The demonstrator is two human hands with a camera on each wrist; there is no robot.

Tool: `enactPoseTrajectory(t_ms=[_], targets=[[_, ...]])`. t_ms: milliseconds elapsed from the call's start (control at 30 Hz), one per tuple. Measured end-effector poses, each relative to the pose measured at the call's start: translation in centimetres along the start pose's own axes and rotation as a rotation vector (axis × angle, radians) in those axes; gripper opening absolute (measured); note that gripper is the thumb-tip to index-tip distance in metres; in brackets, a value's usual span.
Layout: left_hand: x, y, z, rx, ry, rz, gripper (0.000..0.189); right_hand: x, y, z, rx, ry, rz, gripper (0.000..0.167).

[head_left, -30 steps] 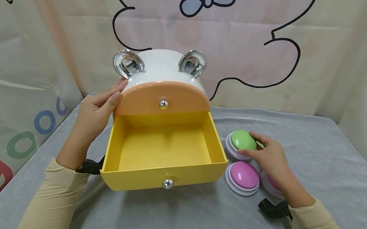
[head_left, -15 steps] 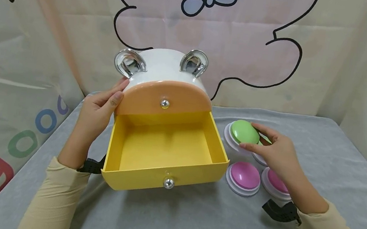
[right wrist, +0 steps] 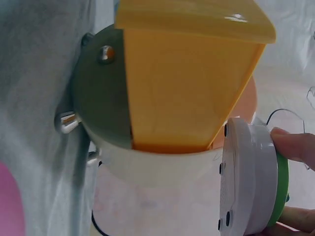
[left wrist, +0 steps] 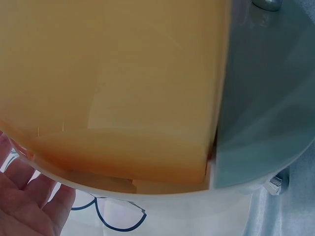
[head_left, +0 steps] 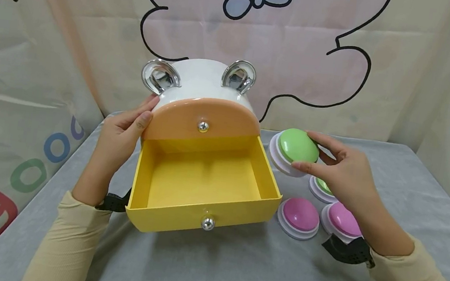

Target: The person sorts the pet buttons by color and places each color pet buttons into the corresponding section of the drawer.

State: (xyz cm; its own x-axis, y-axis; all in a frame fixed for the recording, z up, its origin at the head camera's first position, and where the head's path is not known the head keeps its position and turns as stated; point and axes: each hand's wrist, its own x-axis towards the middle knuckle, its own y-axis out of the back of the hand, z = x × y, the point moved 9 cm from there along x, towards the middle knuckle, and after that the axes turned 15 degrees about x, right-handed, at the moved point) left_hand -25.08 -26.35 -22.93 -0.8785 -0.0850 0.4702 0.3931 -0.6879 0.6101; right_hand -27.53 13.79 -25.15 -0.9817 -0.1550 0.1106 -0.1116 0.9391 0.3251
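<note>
My right hand [head_left: 349, 174] pinches a green-topped buzzer button [head_left: 299, 146] by its edge, tilted and lifted off the cloth, right of a bear-eared drawer box. Its white base [right wrist: 238, 182] faces the box in the right wrist view. The box has a white shell [head_left: 201, 74], silver ears [head_left: 239, 76] and an orange upper drawer front [head_left: 228, 117]. A yellow drawer [head_left: 173, 218] with a silver knob is pulled far out, and nothing lies in it. My left hand [head_left: 117, 139] rests against the box's left side, fingers extended along the shell and thumb near the front edge.
Two pink buzzer buttons, one nearer the drawer [head_left: 300, 214] and one further right [head_left: 345, 220], sit on grey cloth [head_left: 212, 275]. A second green button [head_left: 322, 186] is partly hidden by my right hand. A printed curtain [head_left: 302, 61] stands behind.
My right hand has raised the green buzzer button off the cloth, up and slightly left, uncovering the other green button. My left hand and the box stay put.
</note>
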Motion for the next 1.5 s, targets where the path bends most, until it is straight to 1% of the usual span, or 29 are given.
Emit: enactPoseTrajectory(t_ms=[133, 333, 467, 567, 667, 767, 967, 1200, 1300, 1400, 1500], targets=[[0.0, 0.0, 0.1, 0.002, -0.001, 0.001, 0.038, -0.4, -0.2, -1.2, 0.010, 0.016, 0.012, 0.075], [0.1, 0.1, 0.1, -0.019, -0.006, -0.001, 0.038, -0.9, -1.1, -3.2, 0.039, 0.092, 0.001, 0.072], [0.1, 0.2, 0.1, -0.021, 0.000, -0.002, 0.038, -1.1, -2.2, -4.8, 0.058, 0.192, -0.026, 0.067], [0.1, 0.3, 0.1, -0.020, -0.002, -0.003, 0.038, -1.4, -3.2, -5.9, 0.080, 0.276, -0.063, 0.065], [0.1, 0.3, 0.2, -0.027, -0.006, 0.000, 0.038, -1.6, -4.2, -6.5, 0.110, 0.322, -0.103, 0.063], [0.1, 0.2, 0.2, -0.019, 0.001, -0.001, 0.038, -1.6, -5.2, -6.8, 0.131, 0.335, -0.140, 0.063], [0.0, 0.1, 0.1, -0.002, 0.007, -0.005, 0.038, -1.6, -7.0, -6.8, 0.156, 0.330, -0.193, 0.065], [0.0, 0.1, 0.1, 0.015, 0.010, -0.001, 0.038, -1.6, -8.8, -6.8, 0.148, 0.291, -0.246, 0.069], [0.0, 0.0, 0.1, 0.025, 0.016, -0.005, 0.038, -1.7, -9.8, -7.2, 0.153, 0.303, -0.282, 0.069], [-0.1, 0.0, 0.1, 0.027, 0.015, -0.005, 0.039, -1.9, -10.9, -7.9, 0.168, 0.332, -0.323, 0.071], [-0.1, 0.0, 0.1, 0.026, 0.015, -0.007, 0.039, -2.0, -11.7, -8.7, 0.141, 0.376, -0.341, 0.072]])
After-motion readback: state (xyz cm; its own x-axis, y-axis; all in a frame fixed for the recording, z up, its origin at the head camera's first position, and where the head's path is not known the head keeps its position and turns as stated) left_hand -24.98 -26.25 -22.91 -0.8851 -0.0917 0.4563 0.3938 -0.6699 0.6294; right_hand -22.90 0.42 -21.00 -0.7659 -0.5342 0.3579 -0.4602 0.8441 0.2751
